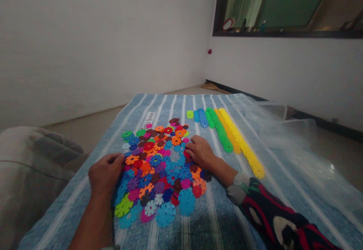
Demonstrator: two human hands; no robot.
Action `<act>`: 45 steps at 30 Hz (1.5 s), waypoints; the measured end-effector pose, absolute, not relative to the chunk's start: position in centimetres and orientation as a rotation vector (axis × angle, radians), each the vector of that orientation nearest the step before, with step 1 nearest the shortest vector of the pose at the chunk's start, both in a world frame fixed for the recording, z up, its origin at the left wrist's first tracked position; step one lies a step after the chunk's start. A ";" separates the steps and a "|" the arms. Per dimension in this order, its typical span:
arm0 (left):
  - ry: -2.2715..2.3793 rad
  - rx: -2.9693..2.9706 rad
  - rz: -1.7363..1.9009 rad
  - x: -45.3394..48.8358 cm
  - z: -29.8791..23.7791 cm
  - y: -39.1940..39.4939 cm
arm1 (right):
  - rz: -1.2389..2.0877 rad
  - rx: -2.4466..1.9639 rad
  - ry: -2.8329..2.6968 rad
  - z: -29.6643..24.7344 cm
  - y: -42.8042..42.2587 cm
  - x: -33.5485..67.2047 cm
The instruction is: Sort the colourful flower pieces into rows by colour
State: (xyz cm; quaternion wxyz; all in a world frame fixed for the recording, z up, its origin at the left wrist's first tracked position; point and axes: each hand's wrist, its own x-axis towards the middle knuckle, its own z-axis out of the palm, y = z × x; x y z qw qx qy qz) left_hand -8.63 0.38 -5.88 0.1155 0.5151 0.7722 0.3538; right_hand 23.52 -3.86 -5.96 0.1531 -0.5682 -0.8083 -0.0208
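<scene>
Scene: On my remote feed, a loose pile of discs (159, 167), flat, notched and in many colours, lies in the middle of a blue striped cloth (170, 108).
Left hand: The left hand (106, 174) rests on the pile's left edge, fingers curled, thumb touching an orange disc; I cannot tell whether it grips anything.
Right hand: The right hand (201, 152) lies palm down on the pile's right edge, fingertips bent onto a red disc (186, 154); whether it is pinched, I cannot tell. A red-and-black patterned sleeve (269, 216) covers that forearm.
Hands: Well apart, with the pile between them.
Sorted rows: Beyond the right hand, a yellow row (246, 152), the longest, runs beside a green row (220, 131), with an orange line between them; a short blue row (202, 118) sits just left of the green.
Surroundings: A clear plastic bag (283, 136) lies crumpled along the cloth's right side. Grey fabric (28, 167) is bunched at far left. A dark-framed window (283, 4) sits high on the right wall.
</scene>
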 end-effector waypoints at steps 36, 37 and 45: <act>2.216 1.553 1.111 -8.2 -6.7 -0.2 | 0.456 -1.393 -2.349 -5.1 -6.1 27.9; 2.217 1.550 1.109 -8.2 -6.7 -0.2 | 0.440 -1.404 -2.360 -5.2 -6.1 27.8; 2.228 1.589 1.083 -8.4 -7.0 0.0 | 0.399 -1.285 -2.134 -6.5 -6.0 26.0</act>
